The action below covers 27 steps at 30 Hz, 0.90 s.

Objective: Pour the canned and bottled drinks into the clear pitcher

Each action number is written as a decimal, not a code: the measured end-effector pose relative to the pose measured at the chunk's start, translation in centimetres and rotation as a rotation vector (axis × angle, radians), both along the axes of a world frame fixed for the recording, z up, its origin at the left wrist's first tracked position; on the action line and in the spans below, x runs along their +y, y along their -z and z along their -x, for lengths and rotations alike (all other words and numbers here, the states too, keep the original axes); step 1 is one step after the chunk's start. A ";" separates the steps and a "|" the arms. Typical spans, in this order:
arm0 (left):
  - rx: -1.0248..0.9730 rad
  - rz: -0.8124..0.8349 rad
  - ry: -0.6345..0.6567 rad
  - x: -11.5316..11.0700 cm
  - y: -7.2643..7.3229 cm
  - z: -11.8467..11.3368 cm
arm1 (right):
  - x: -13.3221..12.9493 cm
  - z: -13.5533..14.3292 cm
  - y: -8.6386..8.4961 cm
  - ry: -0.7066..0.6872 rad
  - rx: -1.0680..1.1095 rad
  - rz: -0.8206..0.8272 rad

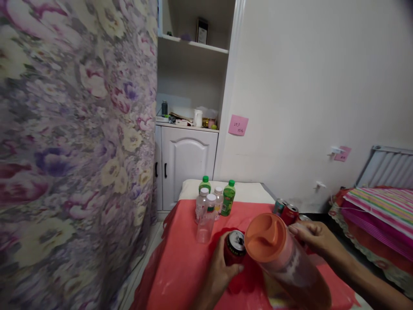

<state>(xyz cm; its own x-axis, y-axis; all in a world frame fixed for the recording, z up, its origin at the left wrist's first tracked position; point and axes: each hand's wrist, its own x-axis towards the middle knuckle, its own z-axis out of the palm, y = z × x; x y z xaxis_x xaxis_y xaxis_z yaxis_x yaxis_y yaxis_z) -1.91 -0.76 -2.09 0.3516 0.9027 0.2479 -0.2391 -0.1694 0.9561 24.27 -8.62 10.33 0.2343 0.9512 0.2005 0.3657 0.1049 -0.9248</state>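
My left hand (217,275) is wrapped round a dark red can (232,255) with an opened silver top, over the red-covered table (171,258). Just right of the can, a large clear pitcher (298,271) with an orange lid (266,237) leans over, its lid end beside the can's top. At the pitcher's far right side my right hand (306,232) is closed; the handle it seems to grip is mostly hidden. Whether liquid flows between pitcher and can cannot be seen.
Clear bottles (206,221) and green bottles (228,198) stand at the table's back left. Several cans (289,214) stand behind the pitcher. A floral curtain (77,150) hangs left, a white cabinet (190,161) stands behind, and a bed (383,211) is at right.
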 end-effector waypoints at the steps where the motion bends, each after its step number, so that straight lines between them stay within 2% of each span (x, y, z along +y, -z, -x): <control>1: 0.000 -0.003 -0.001 0.0 0.0 0.0 | 0.0 0.1 -0.1 0.001 -0.005 0.000; 18: 0.018 -0.018 0.010 0.1 0.5 0.2 | 0.2 0.3 -1.1 -0.081 -0.064 0.028; 24: 0.029 -0.014 -0.015 0.2 0.8 0.2 | 0.5 0.1 -1.3 -0.094 -0.159 0.047; 27: 0.042 -0.070 -0.017 0.2 0.9 0.2 | 0.6 0.1 -1.4 -0.103 -0.197 0.064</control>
